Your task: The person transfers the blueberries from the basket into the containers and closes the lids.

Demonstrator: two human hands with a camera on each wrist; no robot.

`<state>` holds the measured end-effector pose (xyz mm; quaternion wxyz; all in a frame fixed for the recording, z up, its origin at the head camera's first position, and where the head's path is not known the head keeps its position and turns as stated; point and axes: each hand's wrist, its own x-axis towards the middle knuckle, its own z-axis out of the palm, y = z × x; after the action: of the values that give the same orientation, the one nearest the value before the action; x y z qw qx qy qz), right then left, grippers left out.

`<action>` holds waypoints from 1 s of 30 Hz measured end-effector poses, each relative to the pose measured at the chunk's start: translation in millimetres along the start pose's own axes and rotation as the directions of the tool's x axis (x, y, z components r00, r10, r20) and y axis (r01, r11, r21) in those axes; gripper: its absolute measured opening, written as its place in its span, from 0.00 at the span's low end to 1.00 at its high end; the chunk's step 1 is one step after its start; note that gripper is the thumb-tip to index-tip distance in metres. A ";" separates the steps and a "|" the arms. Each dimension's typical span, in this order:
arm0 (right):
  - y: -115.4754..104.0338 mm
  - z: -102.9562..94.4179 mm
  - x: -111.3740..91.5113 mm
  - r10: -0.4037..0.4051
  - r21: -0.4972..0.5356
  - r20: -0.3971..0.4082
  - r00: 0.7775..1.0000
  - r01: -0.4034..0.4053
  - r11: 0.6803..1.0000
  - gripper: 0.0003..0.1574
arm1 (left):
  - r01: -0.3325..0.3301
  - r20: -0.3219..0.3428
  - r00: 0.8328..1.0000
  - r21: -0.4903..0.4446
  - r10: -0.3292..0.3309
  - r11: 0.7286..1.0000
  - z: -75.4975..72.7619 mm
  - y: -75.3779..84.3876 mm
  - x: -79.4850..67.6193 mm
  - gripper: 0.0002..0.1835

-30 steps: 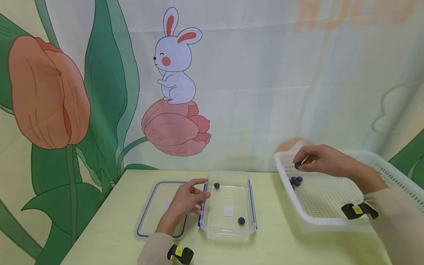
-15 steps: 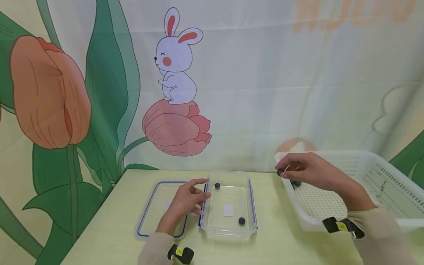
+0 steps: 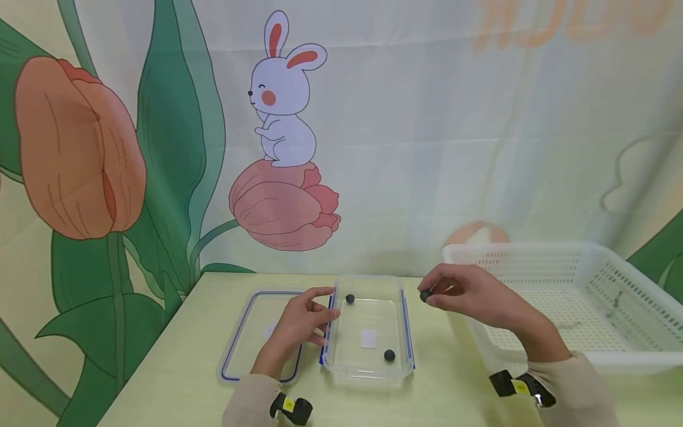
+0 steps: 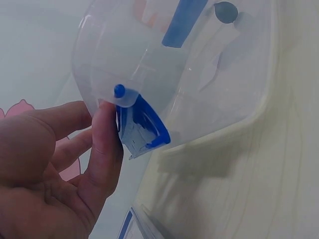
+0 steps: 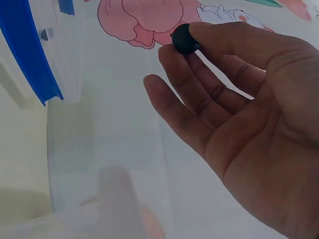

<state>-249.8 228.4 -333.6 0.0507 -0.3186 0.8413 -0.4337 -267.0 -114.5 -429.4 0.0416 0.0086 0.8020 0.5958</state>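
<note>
My right hand (image 3: pixel 469 293) pinches a dark blueberry (image 3: pixel 424 295) between thumb and fingertips, in the air between the basket and the box; the right wrist view shows the blueberry (image 5: pixel 185 39) at the fingertips. My left hand (image 3: pixel 299 323) holds the left side of a clear plastic box (image 3: pixel 368 375), its thumb against the blue latch (image 4: pixel 144 124) in the left wrist view. Inside the box lie two blueberries, one at the back left (image 3: pixel 350 299) and one at the front right (image 3: pixel 389 356), plus a small white square (image 3: pixel 368 338).
A clear lid (image 3: pixel 229 356) with a blue seal lies left of the box, partly under my left hand. To the right stands a white perforated basket (image 3: pixel 613 359), its left part covered by my right hand. A printed curtain (image 3: pixel 384 148) hangs behind the table (image 3: pixel 181 367).
My right hand has carried the blueberry left and down, out of the basket and over its left rim towards the box. The left hand and the box have stayed put.
</note>
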 end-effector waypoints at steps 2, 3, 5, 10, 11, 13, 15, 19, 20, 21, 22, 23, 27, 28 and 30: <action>-0.3 4.3 0.4 -0.004 -0.014 0.003 1.000 0.004 1.000 0.11 | 0.001 0.000 1.000 0.001 -0.001 1.000 0.2 0.1 -0.2 0.29; -0.2 6.7 0.7 -0.005 -0.022 0.004 1.000 0.005 1.000 0.11 | 0.002 0.001 1.000 0.000 -0.002 1.000 0.3 -0.1 -0.2 0.29; -0.3 11.3 1.6 -0.006 -0.038 0.010 1.000 0.006 0.999 0.10 | 0.003 0.000 1.000 0.000 -0.003 1.000 0.2 -0.5 -0.5 0.30; 0.3 22.4 4.7 -0.003 -0.056 0.033 0.999 0.005 0.998 0.11 | 0.004 -0.002 1.000 -0.001 -0.004 1.000 0.3 -1.1 -1.1 0.29; 0.4 24.6 5.3 -0.006 -0.059 0.039 0.999 0.008 0.998 0.11 | 0.004 -0.002 1.000 0.000 -0.004 1.000 0.4 -0.9 -1.1 0.29; 0.6 29.3 6.5 -0.018 -0.053 0.054 0.998 0.021 0.998 0.11 | 0.003 -0.002 1.000 0.001 -0.003 1.000 0.7 -0.4 -1.0 0.29; 0.2 34.1 7.7 -0.039 -0.055 0.069 0.997 0.043 0.998 0.11 | 0.002 -0.001 1.000 0.000 -0.002 1.000 1.0 0.2 -0.9 0.29; -0.4 45.7 11.5 -0.072 -0.047 0.113 0.991 0.078 0.996 0.11 | 0.003 -0.006 1.000 -0.005 -0.004 1.000 0.7 0.6 -0.7 0.29; -0.5 48.6 12.5 -0.080 -0.047 0.122 0.989 0.087 0.995 0.11 | 0.004 -0.006 1.000 -0.007 -0.004 1.000 0.7 0.7 -0.7 0.29; -0.5 51.2 13.3 -0.088 -0.045 0.132 0.987 0.095 0.994 0.10 | 0.004 -0.005 1.000 -0.008 -0.004 1.000 0.8 0.7 -0.8 0.29; -0.3 53.7 13.8 -0.086 -0.043 0.139 0.987 0.093 0.995 0.10 | 0.004 -0.005 1.000 -0.007 -0.005 1.000 1.0 0.7 -1.0 0.29; -0.3 55.9 14.2 -0.087 -0.041 0.146 0.985 0.094 0.995 0.10 | 0.004 -0.004 1.000 -0.007 -0.004 1.000 1.1 0.7 -1.1 0.29; 0.2 63.5 15.4 -0.091 -0.036 0.173 0.981 0.099 0.994 0.07 | -0.003 0.000 1.000 -0.008 0.003 1.000 1.6 1.0 -1.1 0.29; 0.1 64.9 15.6 -0.089 -0.029 0.181 0.979 0.096 0.995 0.07 | -0.003 0.000 1.000 -0.008 0.003 1.000 1.7 1.1 -1.1 0.29; 0.0 67.4 16.2 -0.090 -0.021 0.195 0.977 0.095 0.995 0.07 | -0.005 0.002 1.000 -0.008 0.005 1.000 1.9 1.3 -0.9 0.29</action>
<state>-238.3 171.9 -372.2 0.1074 -0.3988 0.8230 -0.3899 -266.0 -112.3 -428.7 0.0407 0.0111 0.7997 0.5990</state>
